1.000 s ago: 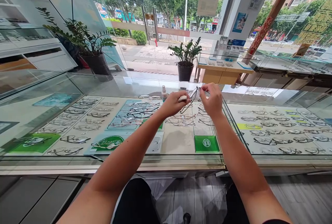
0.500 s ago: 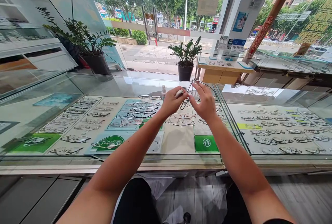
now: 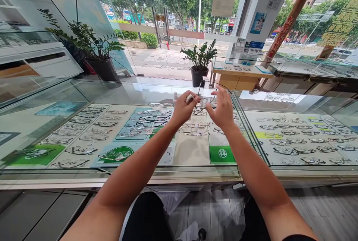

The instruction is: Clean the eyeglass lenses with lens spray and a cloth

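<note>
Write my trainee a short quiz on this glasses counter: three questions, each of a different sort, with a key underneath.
1. True or false: the left hand holds a pair of glasses above the display case.

2. Choose one. The right hand is:
A) clenched in a fist
B) open, thumb apart from the fingers
C) pressed flat on the glass

3. Fill in the blank: the card nearest the right forearm, with a round white logo, is ______ in colour.

Key: 1. True. 2. B. 3. Green.
</note>
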`<state>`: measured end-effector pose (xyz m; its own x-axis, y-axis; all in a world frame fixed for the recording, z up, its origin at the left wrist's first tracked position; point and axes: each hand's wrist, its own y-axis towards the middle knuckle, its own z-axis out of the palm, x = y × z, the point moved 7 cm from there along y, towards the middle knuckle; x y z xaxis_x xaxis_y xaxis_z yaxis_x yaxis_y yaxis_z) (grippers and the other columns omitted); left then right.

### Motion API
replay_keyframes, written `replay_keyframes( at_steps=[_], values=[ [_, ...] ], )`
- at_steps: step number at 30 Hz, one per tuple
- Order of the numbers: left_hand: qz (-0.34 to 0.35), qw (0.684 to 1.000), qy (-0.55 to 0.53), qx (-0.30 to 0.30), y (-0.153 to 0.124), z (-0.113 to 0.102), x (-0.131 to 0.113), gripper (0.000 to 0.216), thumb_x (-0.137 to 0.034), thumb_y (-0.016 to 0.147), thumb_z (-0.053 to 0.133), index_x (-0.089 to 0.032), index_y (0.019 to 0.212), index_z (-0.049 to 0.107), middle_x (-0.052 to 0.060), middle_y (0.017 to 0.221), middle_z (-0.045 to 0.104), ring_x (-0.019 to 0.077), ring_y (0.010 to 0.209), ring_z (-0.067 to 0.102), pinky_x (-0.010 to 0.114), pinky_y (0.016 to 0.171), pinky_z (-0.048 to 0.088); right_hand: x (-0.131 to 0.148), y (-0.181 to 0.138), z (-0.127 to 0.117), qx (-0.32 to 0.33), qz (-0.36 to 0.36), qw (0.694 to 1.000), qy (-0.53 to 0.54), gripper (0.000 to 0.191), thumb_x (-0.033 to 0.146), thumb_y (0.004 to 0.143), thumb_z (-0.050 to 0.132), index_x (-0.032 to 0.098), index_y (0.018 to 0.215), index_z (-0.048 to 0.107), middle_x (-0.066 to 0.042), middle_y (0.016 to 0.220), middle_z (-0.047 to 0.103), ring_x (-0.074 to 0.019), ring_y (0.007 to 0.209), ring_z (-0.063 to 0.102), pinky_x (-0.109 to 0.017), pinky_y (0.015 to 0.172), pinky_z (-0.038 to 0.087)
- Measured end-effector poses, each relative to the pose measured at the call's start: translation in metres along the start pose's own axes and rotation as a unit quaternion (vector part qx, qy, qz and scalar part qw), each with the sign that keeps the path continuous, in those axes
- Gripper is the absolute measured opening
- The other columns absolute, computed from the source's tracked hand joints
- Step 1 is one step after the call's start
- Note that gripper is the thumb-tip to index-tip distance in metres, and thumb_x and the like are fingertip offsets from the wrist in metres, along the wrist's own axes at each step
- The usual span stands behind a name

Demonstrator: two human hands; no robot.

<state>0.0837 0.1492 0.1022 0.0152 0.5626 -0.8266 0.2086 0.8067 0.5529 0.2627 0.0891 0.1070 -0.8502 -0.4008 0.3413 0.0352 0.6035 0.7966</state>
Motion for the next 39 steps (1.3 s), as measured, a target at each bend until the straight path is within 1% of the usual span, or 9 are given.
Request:
replay_keyframes(
  at_steps=[4,8,13,16,20,24,28,33,39],
  values=[
    [-0.016,0.997,-0.022,-0.074,0.007,-0.019,0.005,0.034,-0.054,0.092,0.081,-0.023,0.091,0.067,0.006,0.094,0.08,0.0199,0.083,0.068,0.032,0.071,0.052,-0.006,0.001,0.0,0.0,0.016,1.0,-0.024,0.021,0.044,0.101,0.066,0.024,0.108,0.068,-0.017,0.138,0.076,-0.0402,0.13,0.065,-0.062,0.113,0.051],
    [-0.02,0.988,-0.031,-0.148,0.013,-0.037,0.009,0.035,-0.056,0.095,0.077,-0.025,0.094,0.06,0.008,0.103,0.08,0.0238,0.103,0.075,0.032,0.078,0.055,-0.008,0.001,0.004,0.03,0.017,0.999,-0.03,0.028,0.052,0.104,0.066,0.025,0.097,0.071,-0.012,0.112,0.081,-0.0352,0.111,0.068,-0.059,0.106,0.051],
    [-0.017,0.977,-0.021,-0.211,0.013,-0.049,0.006,0.035,-0.056,0.102,0.072,-0.026,0.095,0.056,0.008,0.107,0.08,0.0237,0.109,0.076,0.034,0.087,0.058,-0.011,-0.002,0.012,0.082,0.007,0.996,-0.019,0.043,0.058,0.11,0.061,0.026,0.084,0.074,-0.008,0.092,0.083,-0.0334,0.1,0.07,-0.07,0.117,0.043],
    [-0.007,0.985,-0.015,-0.172,0.012,-0.041,0.001,0.035,-0.057,0.099,0.075,-0.025,0.094,0.059,0.007,0.105,0.08,0.0233,0.105,0.075,0.034,0.087,0.058,-0.01,-0.001,0.009,0.06,0.0,0.998,-0.019,0.042,0.06,0.109,0.063,0.027,0.089,0.08,-0.009,0.103,0.087,-0.0363,0.11,0.072,-0.076,0.125,0.037],
    [0.002,0.996,-0.001,-0.087,0.008,-0.021,-0.002,0.036,-0.055,0.094,0.081,-0.023,0.091,0.067,0.008,0.106,0.081,0.0216,0.092,0.071,0.034,0.08,0.055,0.001,0.0,0.002,0.025,-0.014,1.0,0.004,0.042,0.06,0.107,0.068,0.026,0.129,0.081,-0.013,0.138,0.083,-0.0389,0.132,0.069,-0.069,0.127,0.043],
    [0.011,1.0,0.0,-0.027,0.003,-0.004,-0.001,0.031,-0.051,0.091,0.083,-0.022,0.089,0.072,0.01,0.122,0.078,0.0228,0.098,0.07,0.038,0.088,0.058,0.011,-0.002,0.011,0.074,-0.021,0.993,0.086,0.05,0.061,0.108,0.067,0.025,0.142,0.075,-0.015,0.143,0.08,-0.037,0.137,0.069,-0.059,0.119,0.054],
    [0.009,1.0,-0.022,0.004,0.0,0.005,0.003,0.034,-0.054,0.088,0.088,-0.023,0.088,0.076,0.012,0.124,0.074,0.0281,0.118,0.07,0.042,0.102,0.059,0.014,-0.005,0.02,0.105,-0.021,0.986,0.124,0.045,0.059,0.108,0.066,0.025,0.135,0.077,-0.016,0.136,0.082,-0.0364,0.131,0.071,-0.057,0.113,0.059],
    [-0.049,0.996,-0.067,0.036,-0.004,0.012,0.002,0.04,-0.057,0.084,0.091,-0.023,0.095,0.074,0.008,0.111,0.073,0.0206,0.093,0.067,0.033,0.078,0.058,0.014,-0.004,0.018,0.098,-0.022,0.983,0.153,0.036,0.051,0.11,0.065,0.023,0.128,0.078,-0.014,0.124,0.084,-0.0327,0.118,0.073,-0.051,0.105,0.06],
    [-0.175,0.981,-0.056,0.06,-0.005,0.008,-0.002,0.018,-0.028,0.09,0.067,-0.024,0.106,0.06,-0.001,0.087,0.062,0.0128,0.06,0.046,0.027,0.055,0.041,-0.002,0.002,0.007,0.052,0.024,0.98,0.188,0.034,0.046,0.109,0.065,0.025,0.13,0.08,-0.01,0.123,0.083,-0.0307,0.112,0.073,-0.049,0.104,0.057]
  ],
)
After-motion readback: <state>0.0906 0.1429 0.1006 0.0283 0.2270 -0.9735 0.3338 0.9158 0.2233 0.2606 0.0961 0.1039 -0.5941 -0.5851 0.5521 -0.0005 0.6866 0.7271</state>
